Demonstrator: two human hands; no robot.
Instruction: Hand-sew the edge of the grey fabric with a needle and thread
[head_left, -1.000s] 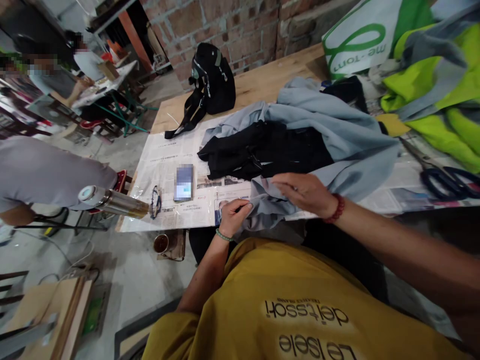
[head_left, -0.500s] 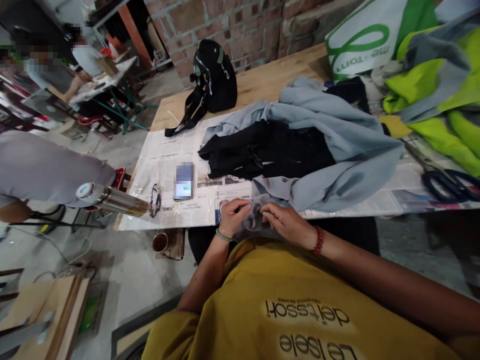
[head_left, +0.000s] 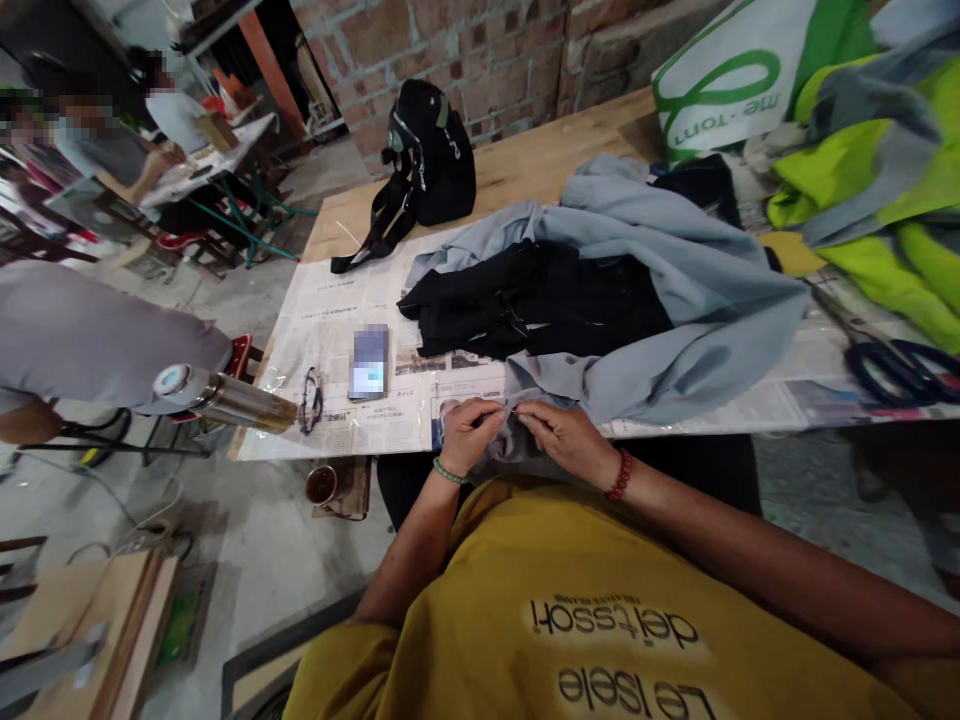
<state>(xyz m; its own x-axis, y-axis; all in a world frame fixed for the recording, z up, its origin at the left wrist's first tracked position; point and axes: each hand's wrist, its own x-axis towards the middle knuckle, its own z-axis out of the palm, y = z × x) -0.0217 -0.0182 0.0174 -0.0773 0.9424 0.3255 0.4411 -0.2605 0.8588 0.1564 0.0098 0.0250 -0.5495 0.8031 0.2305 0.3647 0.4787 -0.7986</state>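
At the table's near edge, my left hand [head_left: 466, 437] is closed in a pinch, thumb against fingertips. Close beside it, my right hand [head_left: 570, 442] also pinches, its fingertips almost meeting the left ones. Whatever lies between the fingertips is too small to make out. Under and behind both hands is the end of a grey garment [head_left: 712, 290], which spreads back across the table. On top of that garment lies a black piece of clothing [head_left: 547, 290], folded and apart from my hands.
A phone [head_left: 368, 362], glasses [head_left: 310, 400] and a steel flask [head_left: 225, 398] are on the newspaper-covered table [head_left: 375, 428] at left. Behind stands a black bag [head_left: 435, 155]. Scissors [head_left: 870, 355] and yellow-green clothes [head_left: 862, 170] lie right. A cup [head_left: 322, 485] sits below the edge.
My right hand has moved left, bringing its fingertips closer to those of my left hand. The left hand has hardly shifted, and the clothes lie as before.
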